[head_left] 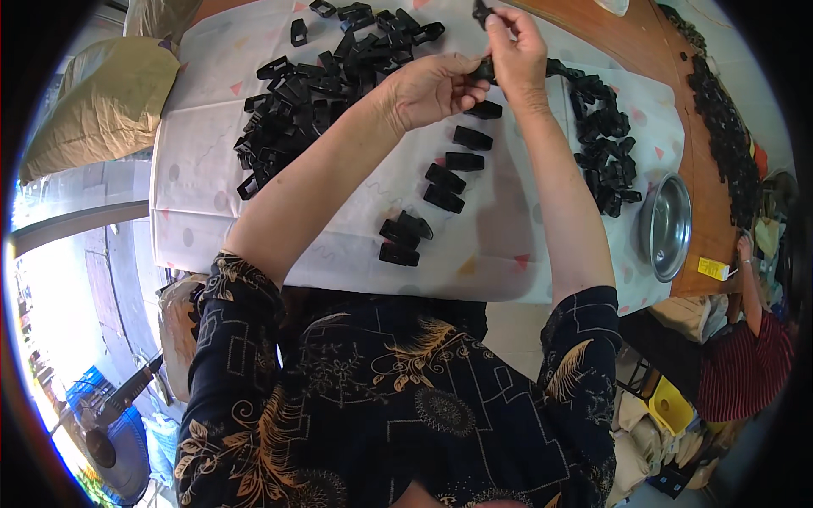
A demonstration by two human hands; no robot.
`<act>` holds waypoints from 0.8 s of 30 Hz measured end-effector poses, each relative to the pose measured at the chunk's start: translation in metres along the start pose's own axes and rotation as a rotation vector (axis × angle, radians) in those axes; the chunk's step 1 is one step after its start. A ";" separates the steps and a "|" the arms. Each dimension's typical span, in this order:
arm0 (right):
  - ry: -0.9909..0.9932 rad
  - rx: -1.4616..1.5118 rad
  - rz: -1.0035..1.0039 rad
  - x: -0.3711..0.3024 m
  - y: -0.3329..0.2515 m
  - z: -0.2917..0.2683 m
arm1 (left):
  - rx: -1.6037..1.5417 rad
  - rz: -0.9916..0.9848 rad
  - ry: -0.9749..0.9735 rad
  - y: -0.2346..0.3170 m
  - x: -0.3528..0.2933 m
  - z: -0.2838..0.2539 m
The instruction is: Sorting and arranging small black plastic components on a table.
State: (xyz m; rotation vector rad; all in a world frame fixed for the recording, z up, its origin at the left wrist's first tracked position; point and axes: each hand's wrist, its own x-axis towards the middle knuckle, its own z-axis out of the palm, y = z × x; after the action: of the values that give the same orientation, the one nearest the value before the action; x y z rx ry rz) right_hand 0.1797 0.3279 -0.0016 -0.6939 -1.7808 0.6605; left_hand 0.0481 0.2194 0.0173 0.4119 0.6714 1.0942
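Note:
Both my hands are raised over the far middle of the table. My left hand [430, 91] pinches a small black plastic part [484, 69] between thumb and fingers. Close beside it, my right hand [519, 57] is closed on another black plastic piece [481, 12] whose end sticks up past the fingers. A large heap of black plastic parts [296, 102] spreads to the left of my hands. Below them, several black parts [466, 161] lie in a loose slanting row toward the near edge. Another heap of smaller black pieces [605, 148] lies right of my right forearm.
A white patterned cloth [339, 229] covers the table. A metal bowl [666, 227] stands at its right edge. Beyond are a brown table [707, 169] with a long black heap [724, 140] and a co-worker in a striped top [745, 372]. Left are a paper bag [102, 110] and a fan [106, 440].

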 end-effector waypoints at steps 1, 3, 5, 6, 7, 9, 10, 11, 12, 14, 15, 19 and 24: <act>0.058 0.246 0.265 0.005 0.002 0.001 | -0.047 0.090 0.003 -0.004 -0.001 0.003; 0.114 0.490 0.533 0.007 0.005 0.004 | -0.097 0.169 0.001 -0.013 0.004 0.005; 0.201 0.548 0.755 0.005 0.003 0.013 | -0.143 0.251 0.005 -0.019 0.003 0.003; 0.208 0.535 0.746 0.001 0.002 0.017 | -0.205 0.244 0.034 -0.023 0.001 0.002; 0.205 0.537 0.749 0.000 0.000 0.017 | -0.267 0.236 0.066 -0.025 -0.004 0.004; -0.006 0.220 0.330 -0.001 -0.002 0.011 | -0.262 0.198 0.074 -0.022 -0.015 0.006; -0.064 0.123 0.194 -0.002 -0.004 0.006 | -0.178 0.168 0.091 -0.017 -0.019 0.006; -0.067 0.123 0.191 -0.002 -0.006 0.005 | -0.093 0.139 0.107 -0.013 -0.022 0.005; -0.088 0.109 0.156 -0.002 -0.007 0.005 | -0.094 0.143 0.107 -0.010 -0.025 0.003; -0.107 0.091 0.117 -0.001 -0.003 0.003 | 0.264 0.199 0.136 -0.003 -0.029 0.001; -0.098 0.188 0.253 -0.001 -0.001 0.003 | 0.265 0.202 0.135 0.002 -0.031 -0.001; -0.159 0.337 0.494 -0.002 0.015 0.004 | 0.851 0.367 0.216 0.017 -0.036 -0.010; -0.214 0.177 0.374 0.003 0.043 0.003 | 1.391 0.604 0.342 0.007 -0.022 -0.024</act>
State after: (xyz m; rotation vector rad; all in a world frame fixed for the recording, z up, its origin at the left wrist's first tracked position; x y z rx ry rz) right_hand 0.1822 0.3590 -0.0309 -0.8687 -1.7721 1.1670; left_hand 0.0203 0.2019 0.0101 1.7217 1.6543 1.1112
